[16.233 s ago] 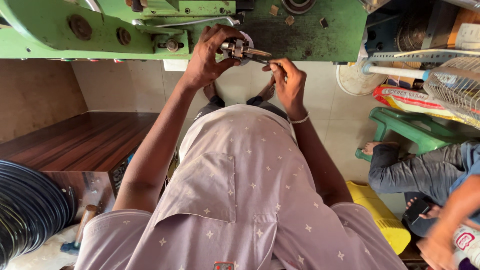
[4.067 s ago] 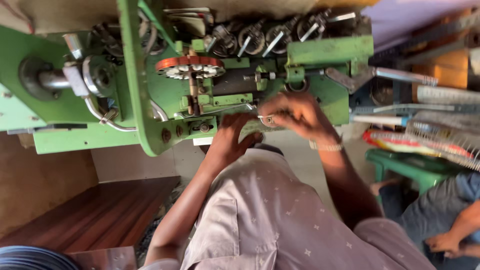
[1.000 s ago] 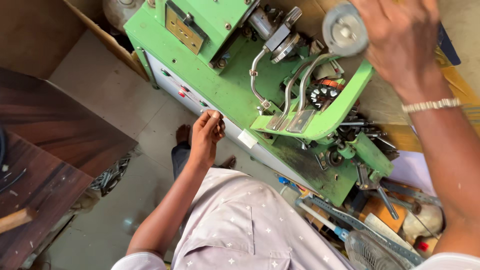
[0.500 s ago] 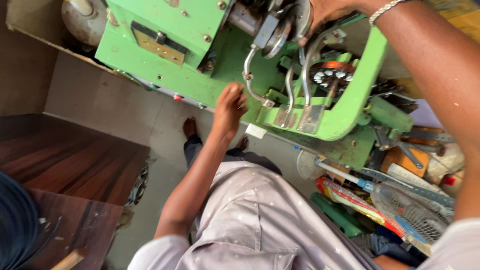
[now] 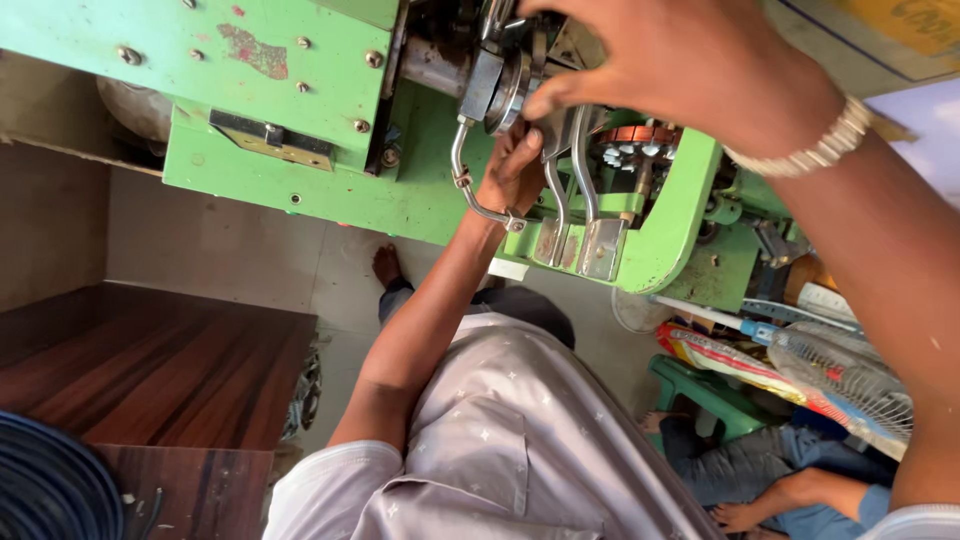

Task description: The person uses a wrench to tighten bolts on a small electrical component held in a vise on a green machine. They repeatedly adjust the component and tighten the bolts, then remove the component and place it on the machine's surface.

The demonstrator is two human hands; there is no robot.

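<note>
A green metal machine (image 5: 300, 120) fills the top of the view. My right hand (image 5: 690, 70), a metal bracelet (image 5: 810, 150) at its wrist, reaches in from the right, and its fingertips pinch the rim of a round metal wheel (image 5: 505, 85) on the machine's shaft. My left hand (image 5: 515, 170) reaches up from below and rests against the machine just under that wheel, beside curved steel levers (image 5: 565, 200) and a bent wire hook (image 5: 470, 195). Its fingers are curled and partly hidden, so any hold is unclear. An orange-rimmed gear (image 5: 635, 140) sits behind the levers.
A dark wooden table (image 5: 150, 370) stands at the left, with a black wire coil (image 5: 50, 490) at the bottom left corner. My bare foot (image 5: 385, 265) is on the tiled floor. At the right are a fan guard (image 5: 850, 375), a green plastic stool (image 5: 700, 385) and another seated person (image 5: 770, 480).
My left hand has risen from the machine's lower edge to the levers under the wheel. My right hand stays on the wheel. The view has swung and moved closer.
</note>
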